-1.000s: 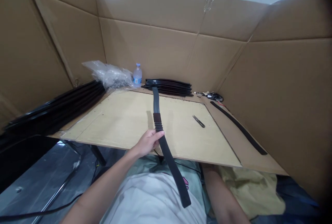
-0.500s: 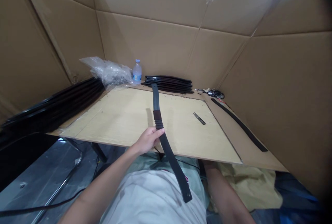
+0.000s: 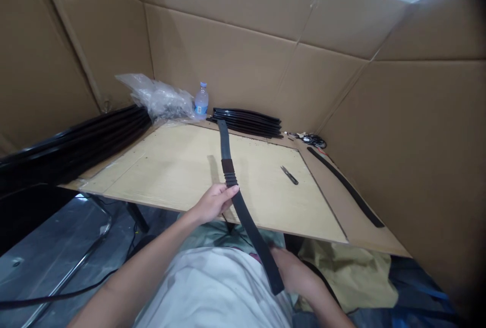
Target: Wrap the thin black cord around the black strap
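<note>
My left hand [image 3: 213, 201] is closed around a long, curved black strip [image 3: 243, 211] just below its ribbed brown band. The strip's far end reaches over the tan board [image 3: 170, 171] and its near end hangs over my lap. My right hand [image 3: 294, 270] is low by my lap, right behind the strip's near end. Its fingers are partly hidden, so I cannot say whether they grip anything.
A small pair of snips [image 3: 289, 175] lies on the board to the right. Another black strip [image 3: 345, 186] lies along the right edge. Stacks of black strips sit at the back [image 3: 248, 121] and left [image 3: 72, 146], beside a plastic bag [image 3: 159, 99] and water bottle [image 3: 201, 100]. Cardboard walls enclose the table.
My right hand has come up from under the table edge to the strip's near end. The left hand keeps its hold; the strip has tilted slightly left.
</note>
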Tool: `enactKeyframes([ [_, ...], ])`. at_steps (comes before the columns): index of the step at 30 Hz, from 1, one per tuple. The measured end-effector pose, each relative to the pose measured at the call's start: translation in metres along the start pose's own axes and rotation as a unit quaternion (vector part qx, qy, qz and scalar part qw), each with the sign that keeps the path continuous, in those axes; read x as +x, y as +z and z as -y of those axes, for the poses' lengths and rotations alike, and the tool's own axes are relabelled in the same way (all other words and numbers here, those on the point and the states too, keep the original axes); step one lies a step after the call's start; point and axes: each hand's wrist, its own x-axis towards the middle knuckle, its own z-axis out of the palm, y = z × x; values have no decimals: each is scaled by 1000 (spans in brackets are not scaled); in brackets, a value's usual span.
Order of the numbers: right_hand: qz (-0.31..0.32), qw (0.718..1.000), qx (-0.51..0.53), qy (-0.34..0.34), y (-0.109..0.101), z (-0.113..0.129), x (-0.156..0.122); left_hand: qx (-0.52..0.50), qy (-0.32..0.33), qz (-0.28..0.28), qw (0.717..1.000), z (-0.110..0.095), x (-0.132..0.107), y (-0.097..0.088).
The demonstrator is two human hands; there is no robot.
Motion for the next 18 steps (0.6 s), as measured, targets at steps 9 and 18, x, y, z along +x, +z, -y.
enactKeyframes([
  [9,82,848,519,-71,-20,59,-1,-76,45,-41,995,3,-1,-1],
  [18,202,705,678,-53,-12,64,30,-72,88,-59,992,3,1,-2],
])
